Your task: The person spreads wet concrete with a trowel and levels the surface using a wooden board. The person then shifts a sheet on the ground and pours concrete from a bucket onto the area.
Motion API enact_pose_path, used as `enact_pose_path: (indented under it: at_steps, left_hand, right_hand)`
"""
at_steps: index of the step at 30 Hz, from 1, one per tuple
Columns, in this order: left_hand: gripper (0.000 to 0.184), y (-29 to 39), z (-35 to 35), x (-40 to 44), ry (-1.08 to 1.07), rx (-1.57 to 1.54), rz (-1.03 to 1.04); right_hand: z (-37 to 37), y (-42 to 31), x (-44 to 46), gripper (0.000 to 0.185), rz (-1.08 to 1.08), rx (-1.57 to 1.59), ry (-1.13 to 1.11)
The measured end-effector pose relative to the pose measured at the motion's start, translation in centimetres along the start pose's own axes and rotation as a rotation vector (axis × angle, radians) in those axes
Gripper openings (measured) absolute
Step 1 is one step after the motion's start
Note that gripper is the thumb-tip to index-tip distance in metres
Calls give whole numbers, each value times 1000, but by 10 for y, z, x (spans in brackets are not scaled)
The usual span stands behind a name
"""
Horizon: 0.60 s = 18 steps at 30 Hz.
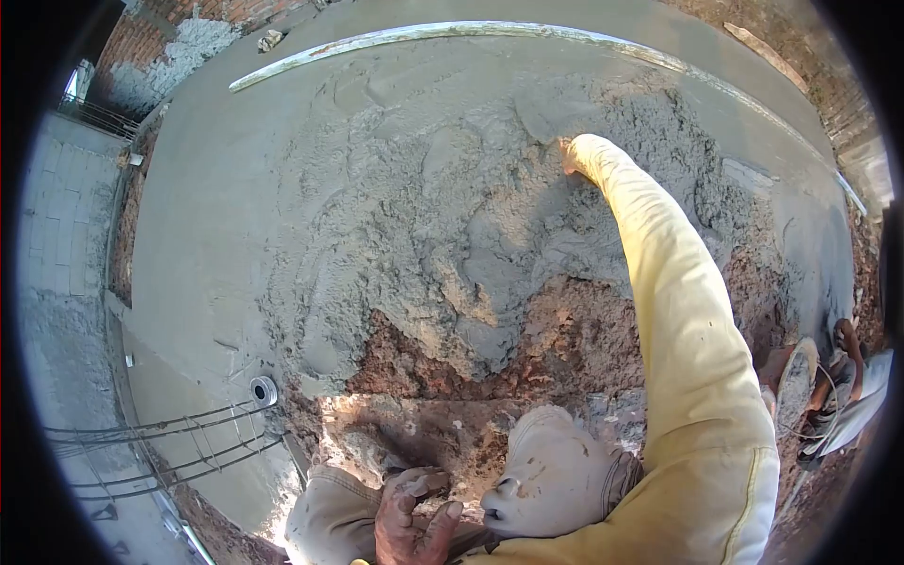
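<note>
My right arm, in a yellow sleeve, reaches far forward over wet grey concrete [424, 198]. At its end my right hand [569, 156] is closed, mostly hidden by the cuff. Just beyond the fingers a flat, concrete-coated blade, apparently a trowel [539, 121], lies against the concrete and blends with it. My left hand [414, 520], smeared with dirt, rests between my knees near the bottom edge. Its fingers are loosely bent, with the thumb apart and nothing held.
A long pale straightedge [452, 30] arcs across the far concrete. Steel rebar [179, 433] juts in at lower left beside a pipe end [264, 391]. Bare reddish rubble [584, 330] lies before my knees. Another person [838, 377] is at the right, near a concrete-smeared pan [798, 384].
</note>
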<state>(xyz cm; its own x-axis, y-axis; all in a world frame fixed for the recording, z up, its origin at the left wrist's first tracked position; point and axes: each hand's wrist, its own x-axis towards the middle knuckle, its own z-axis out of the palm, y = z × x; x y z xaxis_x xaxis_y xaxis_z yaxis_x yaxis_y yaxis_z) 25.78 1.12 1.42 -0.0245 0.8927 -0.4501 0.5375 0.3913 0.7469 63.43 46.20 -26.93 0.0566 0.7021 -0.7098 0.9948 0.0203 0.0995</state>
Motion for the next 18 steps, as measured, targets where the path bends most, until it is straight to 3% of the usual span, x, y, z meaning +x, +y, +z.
enact_pose_path:
  at_steps: [1, 3, 4, 7, 9, 12, 13, 16, 18]
  left_hand:
    - [37, -3, -2, 1, -16, -13, 8]
    - [36, -6, 0, -3, -23, -35, 23]
    - [36, -4, 1, -2, -8, -35, 43]
    - [35, 6, -6, 3, -19, -1, 106]
    - [35, 1, -3, -2, -26, -144, 39]
    - [41, -2, -3, 0, 67, -102, 234]
    - [43, 7, -1, 0, 84, -258, 151]
    - [44, 28, -19, -1, 185, -154, 270]
    - [43, 27, -37, -12, 416, -265, 399]
  right_hand:
    - [0, -20, 1, 66, -43, -38, -121]
    - [19, -38, -23, 61, -302, -92, 21]
    - [-1, -63, -78, 58, -334, -184, 12]
    - [64, -72, -29, 55, -320, 60, -131]
    - [78, -101, -53, 52, -392, 35, -168]
    - [90, -129, -116, 48, -472, -60, -177]
    - [90, -128, -141, 47, -479, -90, -163]
    - [80, -121, -206, 43, -436, -158, -105]
    - [67, -101, -224, 40, -365, -162, -64]
